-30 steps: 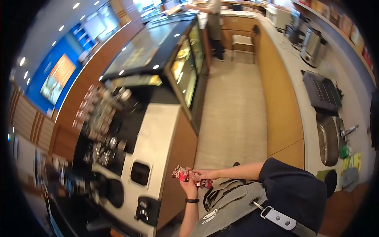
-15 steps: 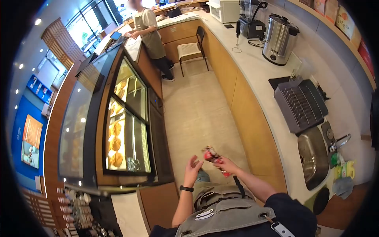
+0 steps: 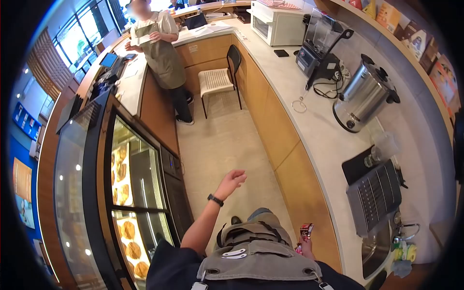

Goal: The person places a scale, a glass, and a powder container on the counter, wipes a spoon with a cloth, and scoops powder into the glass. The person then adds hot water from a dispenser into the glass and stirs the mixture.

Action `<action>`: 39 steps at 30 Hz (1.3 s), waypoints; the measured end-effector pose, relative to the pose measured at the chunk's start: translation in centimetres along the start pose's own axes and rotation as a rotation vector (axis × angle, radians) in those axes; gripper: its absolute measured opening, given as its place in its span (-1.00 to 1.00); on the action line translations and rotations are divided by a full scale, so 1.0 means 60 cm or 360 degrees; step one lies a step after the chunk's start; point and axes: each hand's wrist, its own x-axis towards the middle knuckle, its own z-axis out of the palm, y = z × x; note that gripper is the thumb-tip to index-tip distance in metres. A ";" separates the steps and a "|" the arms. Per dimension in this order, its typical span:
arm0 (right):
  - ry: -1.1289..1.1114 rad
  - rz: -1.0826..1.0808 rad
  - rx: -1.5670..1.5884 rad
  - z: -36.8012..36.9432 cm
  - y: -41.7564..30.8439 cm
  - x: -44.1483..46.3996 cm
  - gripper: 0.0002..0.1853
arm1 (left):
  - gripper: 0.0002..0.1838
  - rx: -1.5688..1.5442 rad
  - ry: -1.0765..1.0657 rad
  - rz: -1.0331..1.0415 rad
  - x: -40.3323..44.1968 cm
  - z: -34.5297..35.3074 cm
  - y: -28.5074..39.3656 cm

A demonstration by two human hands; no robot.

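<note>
My left hand (image 3: 232,182), with a black band on its wrist, reaches forward over the floor of the aisle. Its fingers are a little apart and nothing is in them. Low on the right, beside the wooden cabinet fronts, my right hand (image 3: 307,247) is closed on a red and dark packet (image 3: 306,232). The packet sticks out above and to the left of the fingers. Part of that hand is hidden by the packet and my apron (image 3: 261,263).
A lit pastry case (image 3: 163,193) stands at the left. Ahead are a chair (image 3: 215,79) and a co-worker in an apron (image 3: 162,58). The right counter (image 3: 309,130) holds a blender (image 3: 316,53), a steel urn (image 3: 362,96), a dish rack (image 3: 374,198) and a sink (image 3: 374,253).
I have moved forward along the aisle. My hands have parted: the left reaches forward, while the right has dropped to my right side with the packet. The co-worker's hands are now raised.
</note>
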 end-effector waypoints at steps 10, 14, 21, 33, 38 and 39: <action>-0.0164 -0.0238 -0.0393 0.358 -0.300 0.289 -0.73 | -0.51 0.0148 -0.0133 0.0263 0.706 -0.077 0.207; -0.0278 -0.0313 -0.0421 0.467 -0.513 0.428 -0.73 | -0.55 0.0552 -0.0007 0.0299 0.914 -0.093 0.252; -0.0371 -0.0630 -0.0404 0.654 -0.890 0.522 -0.73 | -0.36 0.1213 -0.0042 0.0492 1.137 -0.121 0.325; -0.0161 -0.0515 -0.0346 0.858 -1.053 0.434 -0.73 | 0.01 0.1875 -0.0650 0.0515 1.320 -0.166 0.387; -0.0148 -0.0425 -0.0308 0.880 -1.069 0.403 -0.73 | 0.07 0.2146 -0.0697 0.0531 1.340 -0.168 0.406; -0.0166 -0.0410 -0.0301 0.881 -1.071 0.397 -0.73 | 0.07 0.2155 -0.0655 0.0523 1.344 -0.169 0.410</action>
